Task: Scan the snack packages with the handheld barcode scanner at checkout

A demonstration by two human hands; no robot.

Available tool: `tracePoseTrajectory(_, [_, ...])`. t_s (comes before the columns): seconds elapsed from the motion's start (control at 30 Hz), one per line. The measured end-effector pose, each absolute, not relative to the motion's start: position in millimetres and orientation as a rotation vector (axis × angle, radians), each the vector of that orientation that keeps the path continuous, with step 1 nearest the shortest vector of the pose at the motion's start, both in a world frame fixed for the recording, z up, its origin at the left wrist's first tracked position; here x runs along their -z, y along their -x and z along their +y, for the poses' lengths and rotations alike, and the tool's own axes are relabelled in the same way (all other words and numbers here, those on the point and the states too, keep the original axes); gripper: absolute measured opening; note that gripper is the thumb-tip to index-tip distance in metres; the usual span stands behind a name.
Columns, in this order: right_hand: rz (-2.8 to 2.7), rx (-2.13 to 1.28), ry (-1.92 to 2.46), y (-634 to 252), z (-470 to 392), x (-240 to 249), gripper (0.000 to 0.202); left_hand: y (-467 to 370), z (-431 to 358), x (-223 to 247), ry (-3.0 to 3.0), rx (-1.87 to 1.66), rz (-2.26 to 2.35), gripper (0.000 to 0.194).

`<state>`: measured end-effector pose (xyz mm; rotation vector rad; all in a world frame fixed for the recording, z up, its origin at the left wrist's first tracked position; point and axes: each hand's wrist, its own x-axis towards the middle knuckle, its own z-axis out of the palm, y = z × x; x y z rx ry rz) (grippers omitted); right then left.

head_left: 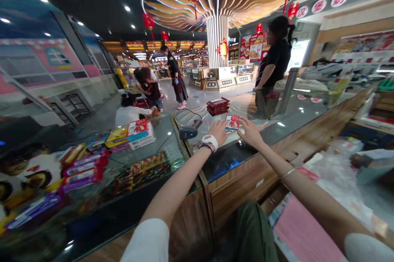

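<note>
a small flat rectangular packet printed in red, white and blue [232, 122] is positioned on the glass-topped, wood-fronted counter [271, 132], between the two hands. the left hand [218, 131] is held open at the left side of the packet, palm down, with the fingers extended. the right hand [248, 132] is held open at the right side, with the thumb and fingers spread apart; whether the packet is pressed by either hand cannot be told. a white wristwatch [210, 142] is worn on the left wrist, and a thin pale bracelet [288, 173] is worn on the right forearm. a stack of flat dark-red packets [218, 106] is placed just beyond the packet, slightly to the left. a black handheld scanner with a blue light [188, 132] is set to the left of the left hand, apart from it. farther left, a pile of brightly printed boxes [140, 134] and several purple-wrapped bars [83, 173] are laid out. across the counter, a person in black clothing [275, 58] is seen standing.
</note>
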<state>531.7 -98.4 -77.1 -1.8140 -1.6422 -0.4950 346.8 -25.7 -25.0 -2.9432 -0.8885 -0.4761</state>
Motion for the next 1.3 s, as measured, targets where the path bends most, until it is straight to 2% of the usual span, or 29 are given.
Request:
tracePoseTrajectory(0.2, [-1.618,0.466,1.948,-538,-91,82,0.055,-374,-9,34,2.913,0.539,-1.040,0.059])
tracePoseTrajectory(0.43, [-1.712,0.347,2.044,-531,-90,85,0.053,-380,-3,50,2.951,0.402,-1.150,0.052])
tracePoseTrajectory(0.73, [-1.677,0.344,2.105,-525,-100,71,0.034,-374,-5,42,3.028,0.475,-1.014,0.035])
tracePoseTrajectory(0.97, [-1.520,0.412,2.274,-523,-110,66,0.066,-371,-12,32,3.236,0.415,-0.785,0.048])
tracePoseTrajectory(1.13, [-1.553,0.329,2.201,-527,-107,66,0.049,-371,-15,34,3.096,0.571,-0.776,0.049])
tracePoseTrajectory(1.3, [-1.581,0.389,1.937,-531,-113,66,0.038,-365,-11,32,3.017,0.537,-0.738,0.064])
